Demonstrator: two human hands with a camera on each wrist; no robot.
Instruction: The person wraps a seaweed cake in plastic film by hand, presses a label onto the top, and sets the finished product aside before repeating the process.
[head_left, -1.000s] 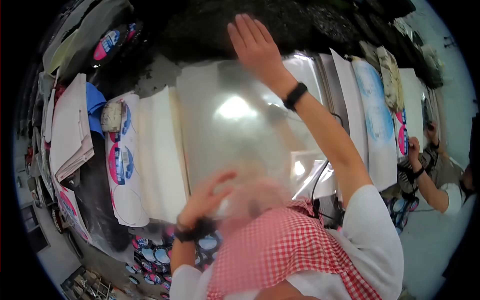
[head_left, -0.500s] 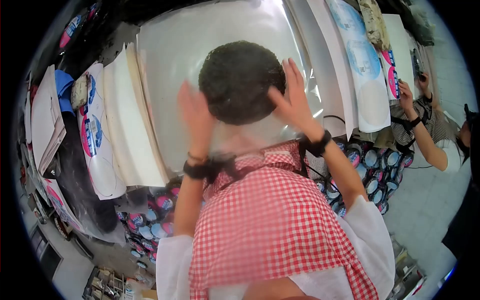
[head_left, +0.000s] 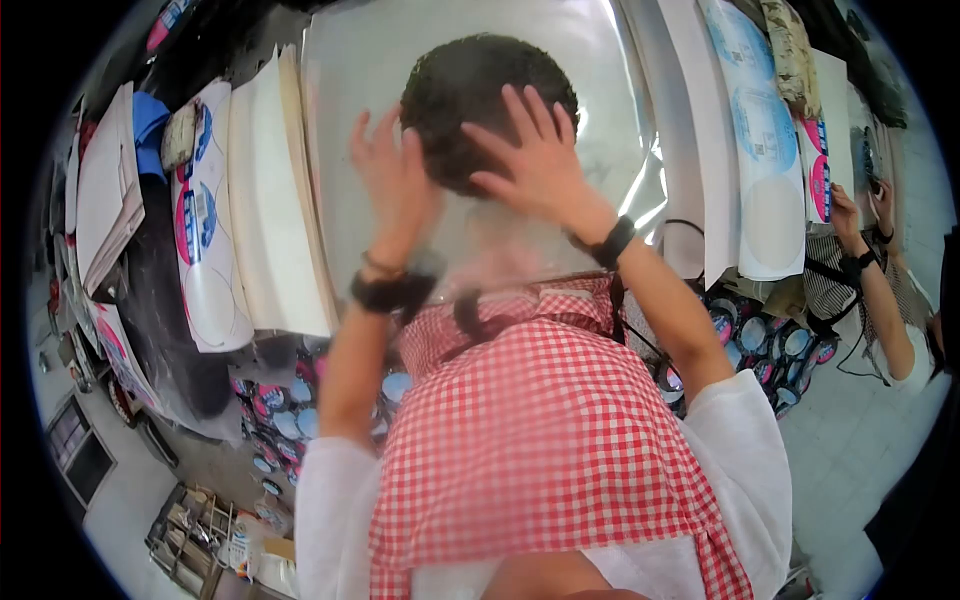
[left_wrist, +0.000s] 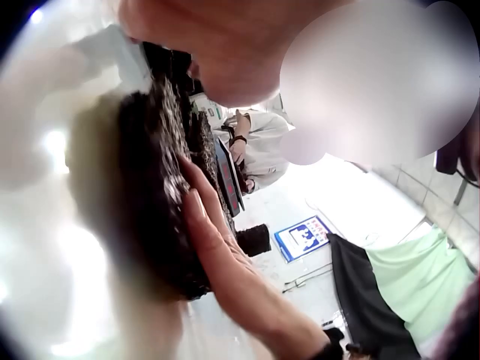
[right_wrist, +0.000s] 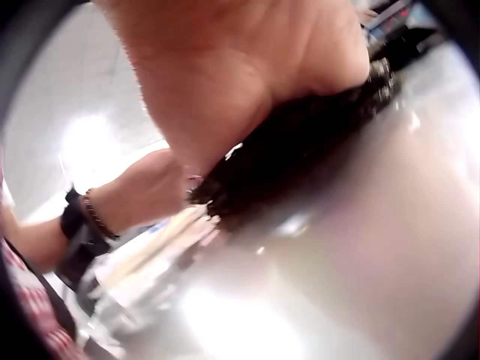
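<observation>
Fingers (head_left: 520, 115) of the right hand (head_left: 540, 170) are spread straight and lie flat on the dark disc (head_left: 470, 85), over its near right part; they grip nothing. The left hand (head_left: 395, 190) sets its straight fingers (head_left: 372, 140) against the disc's left edge and also holds nothing. The disc sits mid-way across the clear sheet (head_left: 610, 70); whether it lies over or under the sheet cannot be told.

Half a second ago the hands flanked the disc, the right one at its right rim. Now the right hand has slid inward onto the disc, and the left has risen along the left edge. A second ago the right hand was raised far out, the sheet was lifted, and the disc was not in sight.

The sheet's left edge runs just beside a white stack (head_left: 265, 190), and its near edge meets the checked apron (head_left: 540, 430). On the right, shiny bare sheet stretches from the disc to the pale strips (head_left: 690, 150). More bare sheet shows left of the disc, towards the stack.
</observation>
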